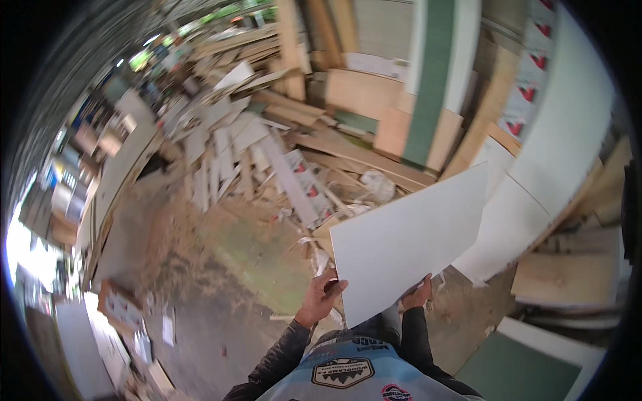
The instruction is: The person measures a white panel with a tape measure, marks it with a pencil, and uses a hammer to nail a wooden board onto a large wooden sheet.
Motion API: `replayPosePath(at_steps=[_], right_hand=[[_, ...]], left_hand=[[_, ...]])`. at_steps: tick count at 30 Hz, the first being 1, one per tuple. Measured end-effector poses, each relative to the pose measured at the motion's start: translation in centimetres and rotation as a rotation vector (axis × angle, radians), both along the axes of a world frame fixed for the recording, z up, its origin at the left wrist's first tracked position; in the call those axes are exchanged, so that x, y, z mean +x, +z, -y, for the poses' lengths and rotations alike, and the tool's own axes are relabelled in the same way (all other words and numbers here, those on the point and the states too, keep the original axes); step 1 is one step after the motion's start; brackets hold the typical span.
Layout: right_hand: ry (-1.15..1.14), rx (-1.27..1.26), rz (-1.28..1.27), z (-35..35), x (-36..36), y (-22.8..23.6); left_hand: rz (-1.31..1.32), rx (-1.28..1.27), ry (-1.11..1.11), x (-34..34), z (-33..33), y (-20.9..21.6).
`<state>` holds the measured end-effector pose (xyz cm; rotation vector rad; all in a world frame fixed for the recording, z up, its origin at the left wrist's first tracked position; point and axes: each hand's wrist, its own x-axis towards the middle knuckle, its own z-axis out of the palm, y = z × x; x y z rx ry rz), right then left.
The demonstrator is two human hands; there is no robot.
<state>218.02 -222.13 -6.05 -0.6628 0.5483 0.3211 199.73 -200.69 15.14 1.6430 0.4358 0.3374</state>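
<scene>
One white panel point(414, 234): your left hand point(319, 299) clamped its left edge, your right hand point(417, 294) its lower edge. It was held up, not yet set down.

The floor point(227, 334) is grey, with one greenish area and brown dust point(177, 244) over it. Directly on it lie a heap of board scraps point(231, 137) and one pale flat piece point(168, 326), perhaps paper.

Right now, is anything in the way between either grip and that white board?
Nothing visible is: the left grip holds the white board by its left edge, and the right grip is on its lower edge. The wood scraps lie beyond, not in between.
</scene>
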Motion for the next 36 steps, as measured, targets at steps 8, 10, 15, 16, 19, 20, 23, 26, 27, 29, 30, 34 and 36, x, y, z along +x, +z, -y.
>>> replayPosePath(at_steps=[8,10,15,16,19,20,23,26,27,29,30,34,36], right_hand=[[0.441,-0.154,0.198,-19.8,-7.8,5.8],[0.535,-0.197,0.274,-24.7,-9.5,5.8],[0.523,-0.177,0.644,-40.4,-17.8,11.2],[0.542,-0.179,0.644,-43.8,-18.9,11.3],[0.666,-0.174,0.682,-53.3,-22.9,11.3],[0.720,-0.155,0.715,-56.3,-24.2,11.5],[0.831,-0.056,0.677,-67.2,-29.2,9.2],[0.941,-0.110,0.709,-74.9,-33.3,9.3],[0.989,-0.171,0.775,-78.0,-34.6,8.4],[1.063,-0.089,0.780,-81.9,-40.7,12.3],[1.109,-0.101,0.758,-84.2,-43.1,12.6],[1.276,-0.141,0.778,-92.5,-51.6,11.1],[1.349,-0.140,0.806,-97.4,-55.6,10.0]], left_hand=[[0.484,-0.329,0.840,-16.1,-9.0,-1.8],[0.661,-0.413,0.924,-20.3,-13.0,-3.1],[0.912,-0.236,1.201,-28.8,-23.5,2.0],[0.915,-0.170,1.239,-31.0,-25.5,1.9],[0.961,-0.196,1.288,-36.8,-32.4,1.6],[0.984,-0.169,1.319,-38.6,-34.5,1.6],[0.970,-0.103,1.536,-43.8,-39.0,1.6],[1.001,-0.069,1.683,-47.8,-42.0,0.6],[1.022,-0.057,1.733,-48.9,-42.8,0.3],[1.046,-0.009,1.869,-52.1,-43.4,-0.5],[1.048,-0.016,1.918,-53.3,-43.8,-1.2],[1.093,-0.021,2.112,-58.1,-46.7,-3.8],[1.102,-0.086,2.120,-60.2,-49.1,-4.9]])
